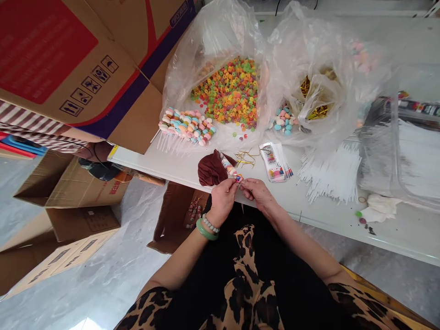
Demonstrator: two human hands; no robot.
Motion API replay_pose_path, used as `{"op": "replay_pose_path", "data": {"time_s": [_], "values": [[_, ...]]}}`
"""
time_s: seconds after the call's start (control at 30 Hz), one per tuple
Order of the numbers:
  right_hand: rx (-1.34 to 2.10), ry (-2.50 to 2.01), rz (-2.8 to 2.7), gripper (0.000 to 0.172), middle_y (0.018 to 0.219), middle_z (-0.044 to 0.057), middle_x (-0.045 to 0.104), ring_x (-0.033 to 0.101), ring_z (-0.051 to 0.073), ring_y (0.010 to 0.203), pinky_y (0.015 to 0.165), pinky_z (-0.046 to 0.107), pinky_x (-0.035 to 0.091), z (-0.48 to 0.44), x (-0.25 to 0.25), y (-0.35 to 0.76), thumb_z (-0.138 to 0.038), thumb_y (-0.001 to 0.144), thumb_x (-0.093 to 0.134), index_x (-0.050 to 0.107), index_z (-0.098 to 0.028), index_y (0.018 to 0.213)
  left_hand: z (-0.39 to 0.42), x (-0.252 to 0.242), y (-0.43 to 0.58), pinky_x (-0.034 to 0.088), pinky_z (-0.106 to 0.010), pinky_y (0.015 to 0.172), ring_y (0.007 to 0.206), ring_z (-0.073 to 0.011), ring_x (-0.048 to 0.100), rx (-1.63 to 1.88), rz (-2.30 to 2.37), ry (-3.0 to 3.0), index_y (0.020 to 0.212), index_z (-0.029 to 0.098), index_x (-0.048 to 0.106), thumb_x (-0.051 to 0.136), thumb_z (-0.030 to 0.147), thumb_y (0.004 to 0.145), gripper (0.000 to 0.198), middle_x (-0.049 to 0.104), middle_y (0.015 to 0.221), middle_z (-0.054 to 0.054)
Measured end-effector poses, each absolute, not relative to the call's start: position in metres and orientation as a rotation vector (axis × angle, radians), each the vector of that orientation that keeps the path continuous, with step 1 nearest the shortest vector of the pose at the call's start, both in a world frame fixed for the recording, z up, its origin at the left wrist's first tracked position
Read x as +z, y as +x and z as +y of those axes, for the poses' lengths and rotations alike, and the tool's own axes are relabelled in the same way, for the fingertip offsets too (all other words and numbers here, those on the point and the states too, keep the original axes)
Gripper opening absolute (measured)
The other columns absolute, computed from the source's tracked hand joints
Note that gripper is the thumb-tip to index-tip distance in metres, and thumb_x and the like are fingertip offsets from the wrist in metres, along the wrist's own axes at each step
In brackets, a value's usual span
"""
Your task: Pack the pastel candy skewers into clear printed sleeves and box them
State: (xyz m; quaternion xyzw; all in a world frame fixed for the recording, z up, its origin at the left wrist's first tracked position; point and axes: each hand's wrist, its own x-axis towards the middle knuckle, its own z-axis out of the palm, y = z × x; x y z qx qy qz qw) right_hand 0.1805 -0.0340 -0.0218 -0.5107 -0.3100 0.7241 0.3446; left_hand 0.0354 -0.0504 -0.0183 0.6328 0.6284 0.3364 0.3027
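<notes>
Both hands meet at the table's front edge, at the near end of a small clear packet of candy (pixel 227 164). My left hand (pixel 222 196), with a green bangle and a beaded bracelet at the wrist, pinches that end. My right hand (pixel 257 191) is closed at the same gathered end, its fingertips by a small colourful label; whether it grips the packet or a thin tie there is too small to tell. The packet leans on a bunched dark red cloth (pixel 209 168). Gold twist ties (pixel 244 157) and a stack of printed cards (pixel 275 162) lie just beyond.
Candy-bead skewers (pixel 187 126) lie before a plastic bag of colourful ring candies (pixel 233 91). Another bag (pixel 309 55) holds gold ties. White sticks (pixel 330 174) and a clear bin (pixel 419 192) stand right. A large carton (pixel 130 105) is left; an open box (pixel 168 220) sits below.
</notes>
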Motion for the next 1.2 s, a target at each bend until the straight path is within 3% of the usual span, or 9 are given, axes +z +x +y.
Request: {"op": "replay_pose_path", "data": {"time_s": [0.2,0.43,0.67,0.77,0.9,1.03,1.2], "values": [[1.868,-1.319,-0.945,0.04,0.045,-0.004,0.049,0.037,0.008,0.043,0.044,0.023,0.024,-0.033,-0.025,0.184,-0.057,0.071,0.065,0.06,-0.018,0.065,-0.05,-0.016,0.034,0.043,-0.027,0.07,0.074,-0.0168,0.062,0.711,1.677,1.999,0.091,0.018,0.069,0.049,0.029,0.094,0.023,0.07,0.084,-0.008],[1.55,-1.54,-1.071,0.041,0.045,-0.007,0.035,0.031,0.01,0.047,0.049,0.025,0.023,-0.036,-0.037,0.179,-0.058,0.074,0.058,0.056,-0.02,0.059,-0.043,-0.016,0.031,0.033,-0.029,0.062,0.063,-0.0163,0.053,0.54,1.636,2.298,0.077,0.018,0.062,0.043,0.034,0.096,0.031,0.063,0.07,-0.006],[1.134,-1.824,-1.355,0.035,0.053,-0.004,0.04,0.036,0.012,0.057,0.054,0.026,0.024,-0.031,-0.038,0.175,-0.043,0.077,0.051,0.045,-0.021,0.05,-0.046,-0.015,0.045,0.032,-0.032,0.064,0.063,-0.0173,0.05,0.635,1.583,2.398,0.071,0.018,0.057,0.038,0.023,0.096,0.031,0.056,0.065,-0.006],[1.232,-1.745,-1.347,0.035,0.052,-0.004,0.04,0.037,0.013,0.057,0.054,0.025,0.026,-0.031,-0.036,0.177,-0.044,0.079,0.048,0.046,-0.021,0.052,-0.046,-0.016,0.045,0.034,-0.03,0.065,0.065,-0.0166,0.05,0.735,1.542,2.257,0.074,0.018,0.055,0.041,0.024,0.095,0.026,0.055,0.068,-0.005],[1.378,-1.517,-1.402,0.025,0.057,-0.005,0.048,0.045,0.014,0.061,0.061,0.024,0.034,-0.038,-0.028,0.186,-0.043,0.084,0.047,0.06,-0.022,0.076,-0.045,-0.017,0.037,0.036,-0.026,0.063,0.063,-0.0127,0.047,0.919,1.632,1.819,0.076,0.019,0.053,0.045,0.025,0.091,0.018,0.052,0.069,0.0],[1.598,-1.453,-1.374,0.021,0.057,-0.005,0.051,0.042,0.012,0.056,0.058,0.024,0.034,-0.045,-0.022,0.188,-0.036,0.081,0.049,0.055,-0.021,0.068,-0.048,-0.019,0.034,0.033,-0.025,0.059,0.058,-0.0117,0.041,0.927,1.755,1.68,0.071,0.02,0.052,0.047,0.021,0.086,0.016,0.048,0.063,0.003],[1.267,-1.604,-1.5,0.014,0.06,-0.003,0.053,0.048,0.015,0.06,0.063,0.027,0.036,-0.046,-0.025,0.18,-0.028,0.079,0.047,0.054,-0.023,0.069,-0.059,-0.02,0.038,0.038,-0.03,0.068,0.067,-0.0166,0.05,0.759,1.574,2.023,0.073,0.019,0.055,0.045,0.023,0.089,0.019,0.055,0.069,-0.004]]}}
